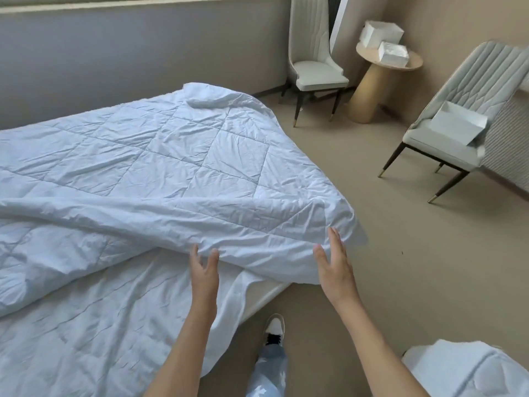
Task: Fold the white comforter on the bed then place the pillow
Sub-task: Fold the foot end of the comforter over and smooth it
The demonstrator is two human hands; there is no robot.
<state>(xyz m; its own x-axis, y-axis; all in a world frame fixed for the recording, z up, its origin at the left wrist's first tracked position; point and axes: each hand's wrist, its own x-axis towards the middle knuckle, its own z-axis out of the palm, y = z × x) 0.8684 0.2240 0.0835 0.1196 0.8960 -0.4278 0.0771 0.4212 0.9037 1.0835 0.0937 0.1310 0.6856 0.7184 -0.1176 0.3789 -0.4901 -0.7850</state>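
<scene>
The white quilted comforter lies spread over the bed, its near edge doubled over into a thick fold that runs from the left to the bed's near corner. My left hand reaches to that folded edge with fingers apart, fingertips touching the cloth. My right hand is open at the corner of the fold, fingers spread against the cloth, holding nothing. Below the fold the white bed sheet shows. I see no pillow on the bed.
A white chair and a round beige side table with white boxes stand at the back. A grey chair holding a white box is at the right. White bedding lies at the bottom right. My shoe is beside the bed on beige floor.
</scene>
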